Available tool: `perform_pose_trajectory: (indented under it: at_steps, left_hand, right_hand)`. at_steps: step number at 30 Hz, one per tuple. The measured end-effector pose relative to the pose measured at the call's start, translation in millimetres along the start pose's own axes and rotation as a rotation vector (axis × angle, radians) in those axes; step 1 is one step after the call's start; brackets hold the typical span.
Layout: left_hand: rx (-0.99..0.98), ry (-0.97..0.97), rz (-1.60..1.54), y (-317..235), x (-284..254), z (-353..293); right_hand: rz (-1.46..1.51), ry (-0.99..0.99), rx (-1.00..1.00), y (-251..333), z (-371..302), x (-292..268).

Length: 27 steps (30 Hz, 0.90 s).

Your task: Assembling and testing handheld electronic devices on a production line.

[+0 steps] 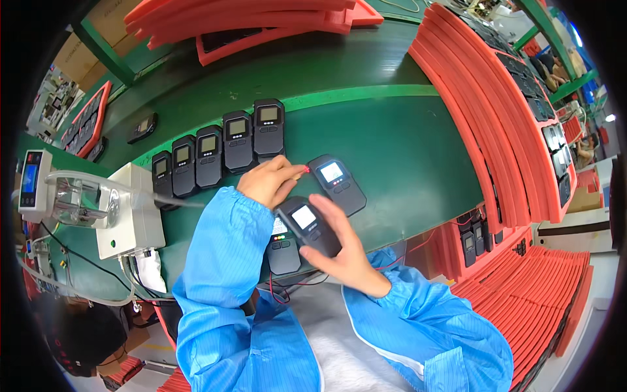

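Observation:
My right hand (349, 258) is wrapped around a black handheld meter (312, 228) with a bright white screen, held above the bench. My left hand (264, 181) reaches across in a pinch, its fingertips by a small red piece (305, 168) at the top corner of a second meter (338, 186). That meter lies on the green bench with its screen lit and small red lights below it. Partly covered by the held meter, a third meter (285, 255) shows a lit screen and coloured lights. Red and dark wires (279, 295) run below it at the bench edge.
Several black meters with unlit screens (238, 140) stand in a slanting row beyond my left hand. A white box (134, 212) with tubes is at the left. Stacked red foam trays (457, 98) rise at the right, with more red foam (261, 16) at the back.

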<state>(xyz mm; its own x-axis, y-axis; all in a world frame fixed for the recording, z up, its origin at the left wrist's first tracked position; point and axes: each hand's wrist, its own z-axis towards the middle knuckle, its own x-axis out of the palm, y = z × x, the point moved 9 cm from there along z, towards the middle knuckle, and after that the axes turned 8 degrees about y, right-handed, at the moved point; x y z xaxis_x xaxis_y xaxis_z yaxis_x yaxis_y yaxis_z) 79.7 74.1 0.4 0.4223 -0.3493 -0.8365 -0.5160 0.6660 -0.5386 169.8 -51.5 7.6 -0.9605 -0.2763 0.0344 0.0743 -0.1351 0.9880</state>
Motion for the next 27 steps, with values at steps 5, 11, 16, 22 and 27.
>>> perform_pose_trajectory:
  at_steps: [5, 11, 16, 22, 27]
  left_hand:
    - [-0.128, 0.083, -0.061, 11, -8, -10]
    - [-0.275, 0.307, -0.196, 23, 0, -18]
    - [-0.207, 0.2, -0.191, 19, 1, -18]
    - [-0.099, 0.085, -0.133, 16, -1, -19]
    - [-0.187, 0.118, -0.164, 8, -6, -14]
  right_hand:
    - [-0.321, -0.128, 0.073, 1, 9, -40]
    - [-0.495, -0.216, 0.136, 9, 21, -54]
    - [-0.551, -0.153, 0.09, 12, 27, -40]
    - [-0.783, -0.017, -0.061, 30, 33, -40]
    - [-1.224, -0.152, -0.141, 50, 48, -94]
